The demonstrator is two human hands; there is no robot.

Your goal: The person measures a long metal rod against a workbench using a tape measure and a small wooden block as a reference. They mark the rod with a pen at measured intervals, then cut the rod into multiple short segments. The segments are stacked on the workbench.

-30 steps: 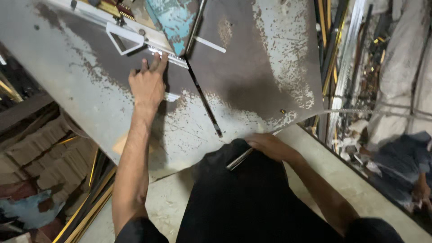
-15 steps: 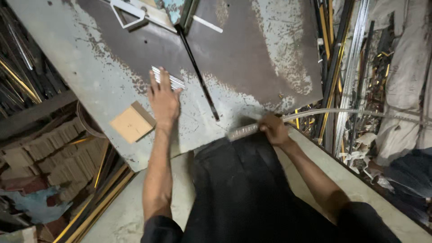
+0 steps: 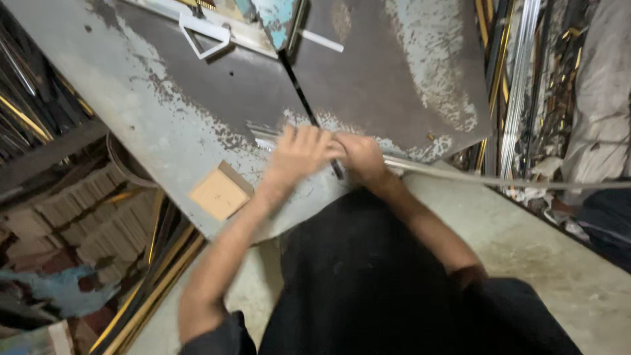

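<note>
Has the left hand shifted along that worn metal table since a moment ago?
Yes. The left hand has come toward the person, away from the white triangular handle, and now lies on the long metal strip beside the right hand, near the table's slot.

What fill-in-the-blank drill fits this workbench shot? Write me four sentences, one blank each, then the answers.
1. Both hands, the left hand and the right hand, press on a long metal ____ lying across the table.
2. The worn metal table has a dark ____ running down its middle.
3. Near the table's edge, beside the left forearm, lies a flat tan square of ____.
4. Near the table's far edge sits a white ____-shaped handle.

Missing words: strip; slot; cardboard; triangle
</note>
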